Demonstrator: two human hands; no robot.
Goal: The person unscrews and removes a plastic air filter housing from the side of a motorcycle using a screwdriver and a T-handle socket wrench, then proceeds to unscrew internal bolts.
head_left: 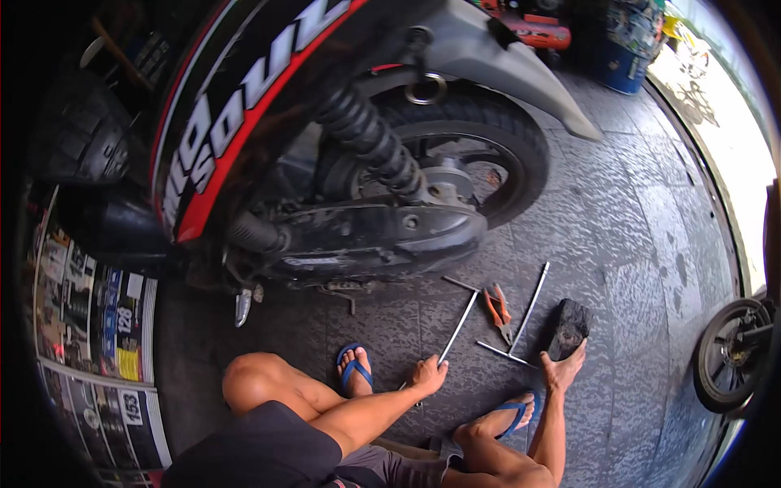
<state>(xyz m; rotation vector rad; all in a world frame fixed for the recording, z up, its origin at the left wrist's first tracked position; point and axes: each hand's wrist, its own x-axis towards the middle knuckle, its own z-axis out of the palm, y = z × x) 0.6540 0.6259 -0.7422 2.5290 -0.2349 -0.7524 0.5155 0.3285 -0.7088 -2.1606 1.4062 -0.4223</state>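
ahead and to the left of the left fingers i see a scooter [366,240]. the left hand [429,376] has its fingers curled closed round a t-handle wrench [458,327], the crossbar beyond them. to the right of those fingers i've got orange-handled pliers [498,309], then a second t-handle wrench [530,309], its crossbar ending just left of the right thumb. the right hand [561,372] is partly open, thumb and fingers spread round the near end of a dark block [572,321]; whether it's lifted, i cannot tell.
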